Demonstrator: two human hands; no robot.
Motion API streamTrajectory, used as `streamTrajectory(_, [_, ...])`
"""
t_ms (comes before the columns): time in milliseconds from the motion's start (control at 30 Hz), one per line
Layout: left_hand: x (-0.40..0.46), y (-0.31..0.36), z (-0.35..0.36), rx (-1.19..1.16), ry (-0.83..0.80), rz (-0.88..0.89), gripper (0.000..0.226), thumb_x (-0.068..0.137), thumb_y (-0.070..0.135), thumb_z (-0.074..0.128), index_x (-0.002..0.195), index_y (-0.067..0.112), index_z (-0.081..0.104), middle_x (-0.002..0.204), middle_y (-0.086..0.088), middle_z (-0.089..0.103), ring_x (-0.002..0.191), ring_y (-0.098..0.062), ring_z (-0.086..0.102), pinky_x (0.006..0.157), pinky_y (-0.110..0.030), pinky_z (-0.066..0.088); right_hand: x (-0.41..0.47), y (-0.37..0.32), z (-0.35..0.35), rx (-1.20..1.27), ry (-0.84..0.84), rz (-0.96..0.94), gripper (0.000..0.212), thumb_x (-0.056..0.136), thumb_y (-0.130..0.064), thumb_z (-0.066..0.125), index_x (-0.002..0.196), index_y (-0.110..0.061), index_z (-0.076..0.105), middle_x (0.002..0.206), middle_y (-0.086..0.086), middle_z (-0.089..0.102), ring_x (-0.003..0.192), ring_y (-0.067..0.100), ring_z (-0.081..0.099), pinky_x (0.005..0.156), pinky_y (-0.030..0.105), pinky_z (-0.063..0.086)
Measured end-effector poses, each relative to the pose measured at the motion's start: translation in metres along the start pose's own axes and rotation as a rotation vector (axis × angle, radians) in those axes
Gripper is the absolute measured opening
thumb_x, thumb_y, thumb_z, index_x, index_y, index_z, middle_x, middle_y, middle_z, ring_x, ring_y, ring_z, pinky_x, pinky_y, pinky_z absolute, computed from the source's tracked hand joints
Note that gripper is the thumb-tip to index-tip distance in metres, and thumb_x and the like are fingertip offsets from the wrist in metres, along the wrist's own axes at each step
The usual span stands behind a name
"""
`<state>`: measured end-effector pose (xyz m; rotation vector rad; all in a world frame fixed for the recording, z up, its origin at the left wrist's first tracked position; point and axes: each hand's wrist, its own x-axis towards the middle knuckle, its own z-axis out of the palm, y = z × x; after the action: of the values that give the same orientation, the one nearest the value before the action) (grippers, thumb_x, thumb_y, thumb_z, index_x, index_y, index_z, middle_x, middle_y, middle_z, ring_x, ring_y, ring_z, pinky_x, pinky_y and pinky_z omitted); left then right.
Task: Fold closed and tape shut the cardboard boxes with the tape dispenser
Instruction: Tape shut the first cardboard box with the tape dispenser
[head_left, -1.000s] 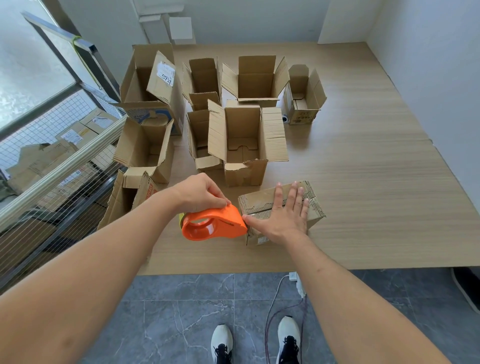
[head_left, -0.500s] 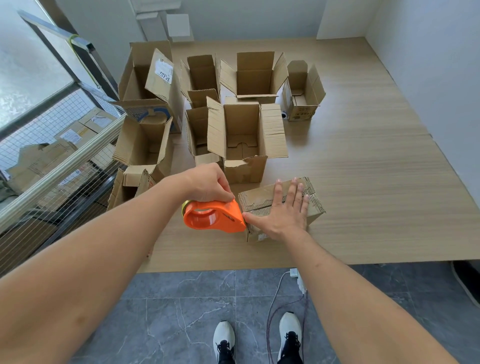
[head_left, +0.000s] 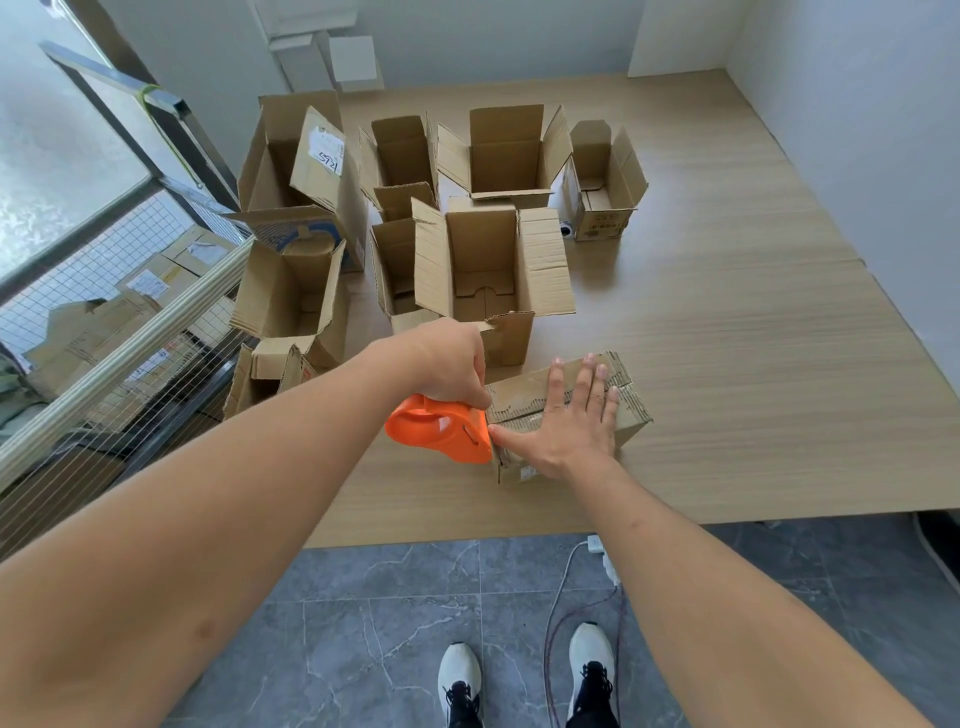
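At lower centre, the left hand (head_left: 451, 370) is gripping the orange tape dispenser (head_left: 440, 435), fingers curled round it, its nose touching the closed box (head_left: 566, 415) at the left end. The right hand (head_left: 566, 426) is pressing flat, fingers straight and spread, on the flaps. Advice: keep the flaps pinned and draw the dispenser along the seam. Open boxes (head_left: 488, 270) are crowding the surface (head_left: 727, 364) just above.

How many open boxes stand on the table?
8 open boxes: four in the back row, two in the centre, two at the left edge. Overlap may hide others.
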<state>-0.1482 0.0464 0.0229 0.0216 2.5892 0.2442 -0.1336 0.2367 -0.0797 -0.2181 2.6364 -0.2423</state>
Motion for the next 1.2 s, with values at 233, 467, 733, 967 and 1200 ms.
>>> streamTrajectory(233, [-0.005,0.008,0.000,0.064,0.032,0.062,0.025,0.075,0.055,0.078,0.088,0.034,0.080,0.081,0.013,0.069,0.074,-0.012,0.064,0.063,-0.030,0.059,-0.001,-0.002,-0.001,-0.003,-0.016,0.007,0.145,0.047,-0.111,0.013,0.153,-0.024,-0.034,0.153,0.019,-0.048,0.143,0.033,-0.045,0.120,0.053,-0.022])
streamTrajectory(467, [-0.018,-0.016,0.014,-0.082,0.068,0.074,0.028,0.080,0.052,0.076,0.102,0.035,0.081,0.101,0.012,0.071,0.086,-0.010,0.062,0.066,-0.025,0.053,-0.001,-0.002,-0.002,-0.001,-0.028,0.009,0.144,0.046,-0.109,0.011,0.152,-0.023,-0.036,0.153,0.019,-0.049,0.142,0.034,-0.046,0.120,0.053,-0.021])
streamTrajectory(733, [-0.025,-0.028,0.036,-0.285,0.153,-0.023,0.030,0.079,0.053,0.076,0.103,0.036,0.081,0.102,0.012,0.068,0.091,-0.013,0.062,0.064,-0.024,0.049,-0.004,-0.002,-0.002,-0.015,-0.039,0.013,0.139,0.055,-0.108,0.017,0.152,-0.023,-0.036,0.153,0.019,-0.048,0.142,0.035,-0.045,0.120,0.054,-0.021])
streamTrajectory(967, [-0.035,-0.021,0.045,-0.240,0.261,-0.012,0.030,0.076,0.055,0.073,0.101,0.040,0.081,0.097,0.013,0.071,0.081,-0.008,0.061,0.056,-0.017,0.042,-0.010,-0.002,-0.004,-0.001,-0.061,0.014,0.137,0.060,-0.107,0.019,0.152,-0.023,-0.037,0.152,0.019,-0.049,0.140,0.034,-0.047,0.119,0.055,-0.022])
streamTrajectory(1200, [-0.063,-0.052,0.064,-0.412,0.281,0.066,0.021,0.079,0.046,0.073,0.099,0.048,0.079,0.102,0.021,0.070,0.093,-0.003,0.062,0.082,-0.026,0.055,-0.008,0.002,-0.004,0.025,-0.089,-0.014,0.137,0.061,-0.107,0.022,0.150,-0.024,-0.039,0.149,0.016,-0.054,0.136,0.031,-0.052,0.116,0.053,-0.027])
